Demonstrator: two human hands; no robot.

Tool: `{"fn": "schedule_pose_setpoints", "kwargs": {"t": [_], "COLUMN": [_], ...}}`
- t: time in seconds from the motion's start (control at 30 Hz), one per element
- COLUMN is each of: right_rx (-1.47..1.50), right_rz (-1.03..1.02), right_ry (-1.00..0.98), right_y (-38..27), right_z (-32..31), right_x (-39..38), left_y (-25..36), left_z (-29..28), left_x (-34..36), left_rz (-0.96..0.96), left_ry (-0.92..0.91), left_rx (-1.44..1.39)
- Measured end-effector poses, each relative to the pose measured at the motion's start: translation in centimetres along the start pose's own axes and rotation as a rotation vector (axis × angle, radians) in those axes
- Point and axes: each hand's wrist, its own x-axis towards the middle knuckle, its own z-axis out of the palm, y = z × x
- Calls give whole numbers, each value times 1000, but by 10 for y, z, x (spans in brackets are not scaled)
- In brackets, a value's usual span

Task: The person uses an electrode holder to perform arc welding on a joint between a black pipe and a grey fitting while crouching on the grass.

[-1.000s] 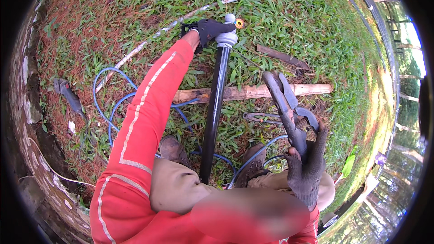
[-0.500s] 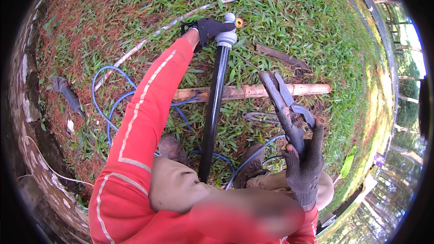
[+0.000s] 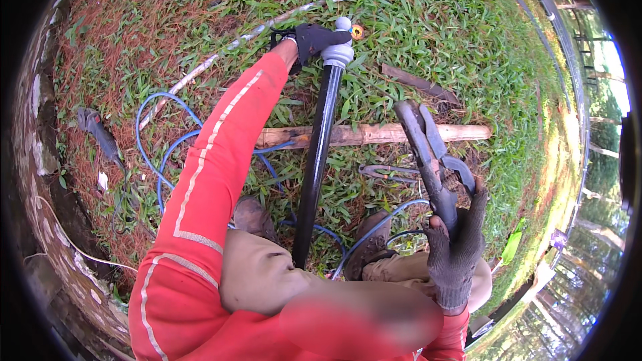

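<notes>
My left hand (image 3: 313,43), in a dark glove, is closed around the grey ball-topped finial (image 3: 337,55) at the far end of a black metal post (image 3: 318,154). The post slants down toward my knees and lies across a bamboo pole (image 3: 374,135). By my left fingertips is a small orange round thing (image 3: 357,31). To the right, my right hand (image 3: 459,254), in a grey knit glove, grips the handle of a dark welding electrode holder (image 3: 428,160) with a lever along its side. A thin rod runs faintly from its tip toward the finial.
Blue cable (image 3: 160,95) loops on the grass at left and by my boots (image 3: 371,234). An angle grinder (image 3: 100,135) lies far left near a stone edge (image 3: 43,127). A whitish stick (image 3: 234,43), a rusty flat bar (image 3: 421,85) and a grey metal clamp-like piece (image 3: 391,172) lie around.
The electrode holder and my right hand have shifted slightly to the right. My left hand and the finial have moved a little to the right, still together.
</notes>
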Motion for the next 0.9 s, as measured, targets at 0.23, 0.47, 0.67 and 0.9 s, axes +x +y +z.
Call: {"fn": "schedule_pose_setpoints", "kwargs": {"t": [0.23,0.47,0.67,0.9], "right_rx": [-37,-183,-47,-193], "right_rz": [20,146,92,189], "right_ry": [-8,-171,-9,-161], "right_y": [-4,-10,-7,-14], "right_z": [-5,-4,-25,-41], "right_x": [1,5,-21,-43], "left_y": [14,0,21,8], "left_z": [11,11,13,17], "left_x": [-12,-6,-25,-11], "left_rz": [-21,28,25,69], "left_ry": [-33,-68,-29,24], "left_rx": [-11,-111,55,81]}}
